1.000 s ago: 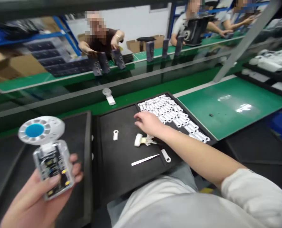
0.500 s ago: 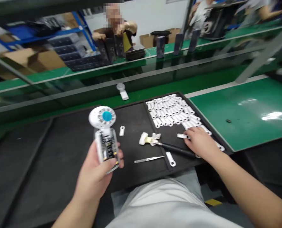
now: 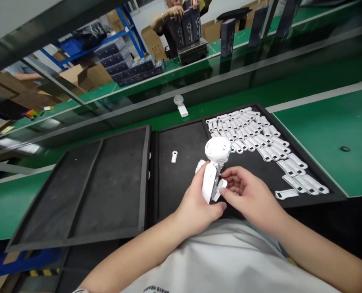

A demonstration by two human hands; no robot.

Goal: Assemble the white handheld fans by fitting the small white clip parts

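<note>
left hand [image 3: 196, 207] grips the white fan [image 3: 217, 150]; hold it steady. right hand [image 3: 248, 195] pinches a small white piece [image 3: 222, 184] at its handle: align it squarely before you press.

A black tray [image 3: 116, 179] lies on the left side of the green table [image 3: 321, 122]. Right beside it, a second black tray [image 3: 181, 187] holds rows of little white pieces [image 3: 254, 134] in its far right corner. One white piece [image 3: 174, 156] lies alone near the tray's left edge. A small white fan [image 3: 181, 106] lies on the belt behind. On the far table, a person [image 3: 176, 12] holds dark boxes [image 3: 187, 26].
</note>
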